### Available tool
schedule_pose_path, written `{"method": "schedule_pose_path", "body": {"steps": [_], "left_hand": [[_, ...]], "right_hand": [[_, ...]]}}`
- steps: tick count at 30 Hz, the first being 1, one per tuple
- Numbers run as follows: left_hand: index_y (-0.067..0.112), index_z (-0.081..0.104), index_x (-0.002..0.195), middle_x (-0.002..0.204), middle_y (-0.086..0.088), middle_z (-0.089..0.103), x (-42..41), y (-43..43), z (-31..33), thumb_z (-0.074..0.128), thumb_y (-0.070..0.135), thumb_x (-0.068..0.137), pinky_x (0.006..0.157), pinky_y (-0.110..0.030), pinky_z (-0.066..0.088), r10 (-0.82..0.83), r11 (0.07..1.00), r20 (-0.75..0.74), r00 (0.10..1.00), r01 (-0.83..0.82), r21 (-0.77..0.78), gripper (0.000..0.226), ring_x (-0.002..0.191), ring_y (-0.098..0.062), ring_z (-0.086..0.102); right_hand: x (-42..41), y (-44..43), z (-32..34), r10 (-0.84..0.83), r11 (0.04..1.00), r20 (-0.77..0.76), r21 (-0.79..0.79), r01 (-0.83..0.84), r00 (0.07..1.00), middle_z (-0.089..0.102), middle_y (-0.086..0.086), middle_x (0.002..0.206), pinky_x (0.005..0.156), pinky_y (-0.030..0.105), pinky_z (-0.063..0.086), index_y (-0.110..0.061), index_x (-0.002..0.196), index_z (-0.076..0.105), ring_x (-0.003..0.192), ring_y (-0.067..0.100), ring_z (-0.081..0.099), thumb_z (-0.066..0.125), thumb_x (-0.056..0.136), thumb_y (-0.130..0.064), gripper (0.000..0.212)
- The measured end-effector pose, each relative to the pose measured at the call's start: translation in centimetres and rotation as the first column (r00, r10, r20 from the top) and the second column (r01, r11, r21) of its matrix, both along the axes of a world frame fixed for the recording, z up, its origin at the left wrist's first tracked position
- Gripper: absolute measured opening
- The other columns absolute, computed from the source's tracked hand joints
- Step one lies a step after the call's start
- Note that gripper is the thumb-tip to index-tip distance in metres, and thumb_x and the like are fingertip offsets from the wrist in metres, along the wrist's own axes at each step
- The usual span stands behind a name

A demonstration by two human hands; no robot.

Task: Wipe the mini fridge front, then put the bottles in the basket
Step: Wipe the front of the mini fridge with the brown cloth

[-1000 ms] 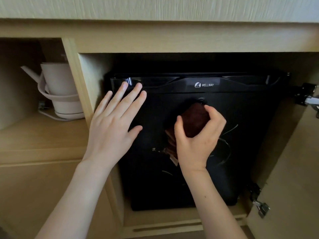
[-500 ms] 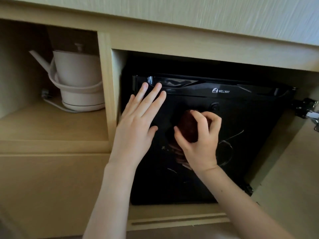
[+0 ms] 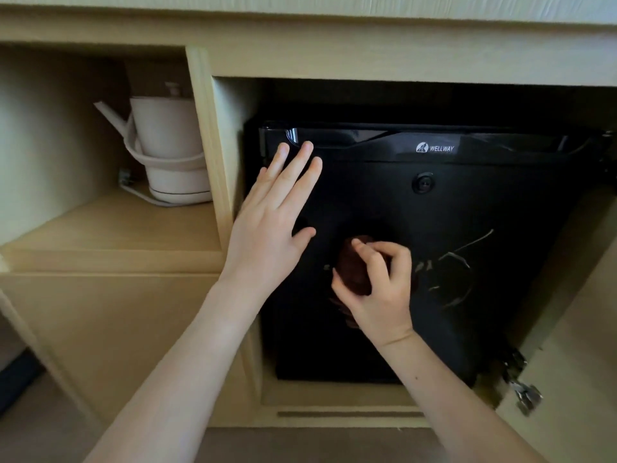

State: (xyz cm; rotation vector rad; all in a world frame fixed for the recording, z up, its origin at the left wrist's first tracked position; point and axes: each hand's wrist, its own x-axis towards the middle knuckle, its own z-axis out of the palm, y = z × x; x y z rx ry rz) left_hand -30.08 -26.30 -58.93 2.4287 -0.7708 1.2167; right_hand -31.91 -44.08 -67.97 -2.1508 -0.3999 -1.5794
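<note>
Slid right hand (image 3: 377,289) with wadded brown cloth (image 3: 352,269) down from beside round lock (image 3: 424,183) to mid-door of black mini fridge (image 3: 484,208), fingers curled and pinching cloth against the front, just left of white scuff marks (image 3: 457,272). Kept left hand (image 3: 270,228) flat, fingers spread straight, on door's upper left. Saw fridge set inside wooden cabinet (image 3: 207,135), white kettle (image 3: 167,142) on left shelf.

You face a pale wooden cabinet (image 3: 300,45). On its left shelf (image 3: 110,232) a white kettle (image 3: 167,142) stands upright on its round base (image 3: 180,196), with a cord (image 3: 133,192) lying beside it. Right of the divider (image 3: 210,145), the black mini fridge (image 3: 467,212) sits on the bottom board (image 3: 334,392)
</note>
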Motion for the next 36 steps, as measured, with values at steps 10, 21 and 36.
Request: {"method": "schedule_pose_path", "body": {"steps": [10,21,36], "left_hand": [[0.009,0.036,0.151,0.16,-0.002,0.031,-0.8,1.6,-1.6,0.075,0.016,0.084,0.124,-0.036,0.014,0.131,0.975,0.113,0.985,-0.148,0.163,0.077,0.15,-0.022,0.021],[0.012,0.034,0.152,0.161,-0.002,0.029,-0.8,2.0,-3.2,0.074,0.033,0.085,0.124,-0.039,0.003,0.213,0.94,0.2,0.956,-0.256,0.224,0.081,0.15,-0.022,0.023],[0.011,0.035,0.152,0.161,-0.002,0.028,-0.8,1.9,-3.2,0.075,0.029,0.082,0.124,-0.039,0.006,0.21,0.942,0.207,0.956,-0.254,0.219,0.083,0.15,-0.022,0.023]], "right_hand": [[0.9,2.5,2.8,0.076,0.993,0.05,0.091,-0.081,0.996,0.054,0.019,0.108,0.09,0.027,0.048,0.002,0.116,0.064,0.101,0.025,0.054,0.08,0.077,-0.019,0.047],[0.3,1.5,5.3,0.02,0.931,0.119,0.359,-0.062,0.993,0.047,0.011,0.106,0.088,0.012,0.04,0.001,0.113,0.064,0.098,0.009,0.044,0.082,0.074,-0.02,0.048],[0.5,3.0,3.5,0.059,0.942,0.062,0.327,-0.076,0.996,0.045,0.01,0.105,0.087,0.015,0.044,0.0,0.114,0.063,0.097,0.009,0.045,0.083,0.073,-0.019,0.049]]}}
